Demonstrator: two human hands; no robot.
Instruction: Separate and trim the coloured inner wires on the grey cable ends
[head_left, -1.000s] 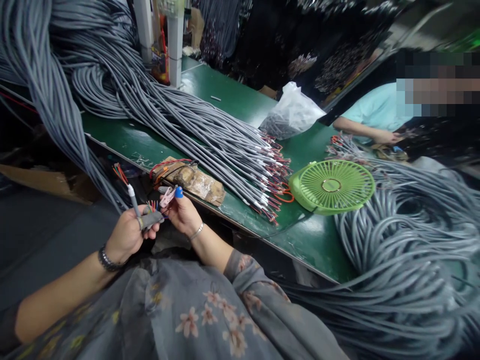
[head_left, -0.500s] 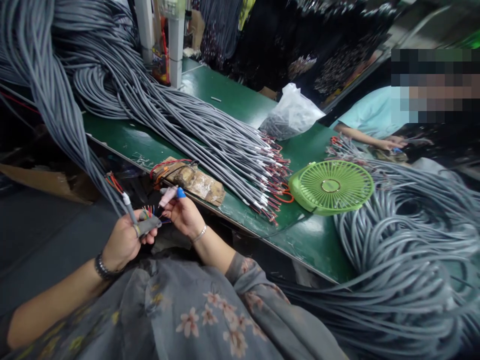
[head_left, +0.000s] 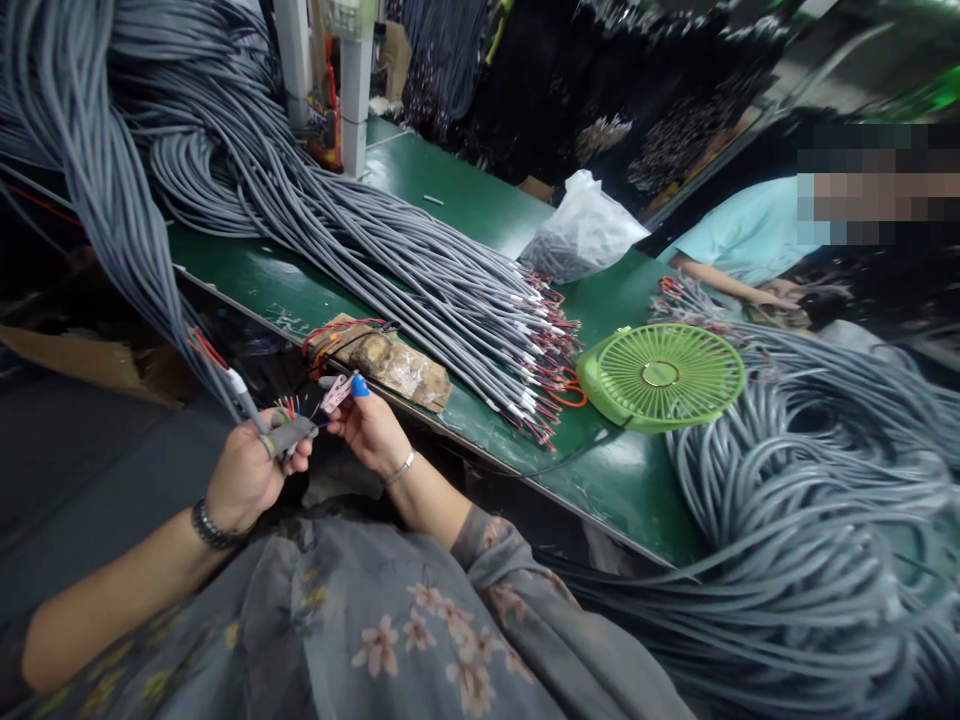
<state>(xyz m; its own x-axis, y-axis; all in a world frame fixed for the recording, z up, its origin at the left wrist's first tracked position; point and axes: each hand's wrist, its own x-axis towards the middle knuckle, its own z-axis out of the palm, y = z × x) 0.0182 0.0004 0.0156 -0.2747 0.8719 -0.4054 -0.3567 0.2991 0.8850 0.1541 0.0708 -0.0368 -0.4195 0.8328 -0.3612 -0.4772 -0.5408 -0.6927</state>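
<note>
My left hand [head_left: 251, 470] is closed around the end of a grey cable [head_left: 246, 398], whose thin coloured wires [head_left: 287, 406] fan out above the thumb. Grey wrapping covers that thumb. Close by on the right, my right hand [head_left: 369, 432] has its fingers pinched together, with a blue cover [head_left: 361, 386] on one fingertip. Pink wrapping [head_left: 337, 393] shows on another of its fingers. The fingertips of both hands nearly meet over a dark wire end; what exactly the right fingers pinch is too small to make out.
A green bench [head_left: 420, 160] carries a long bundle of grey cables [head_left: 420, 270] with stripped ends. Near its edge lies a wooden block [head_left: 405, 370] with wires. A green fan [head_left: 664, 375], a plastic bag [head_left: 581, 230] and coiled cables [head_left: 810, 560] are to the right, before a co-worker [head_left: 739, 230].
My left hand has shifted slightly, tilting the cable end down and left. My right fingers have turned a little beside it. The co-worker's hands have moved.
</note>
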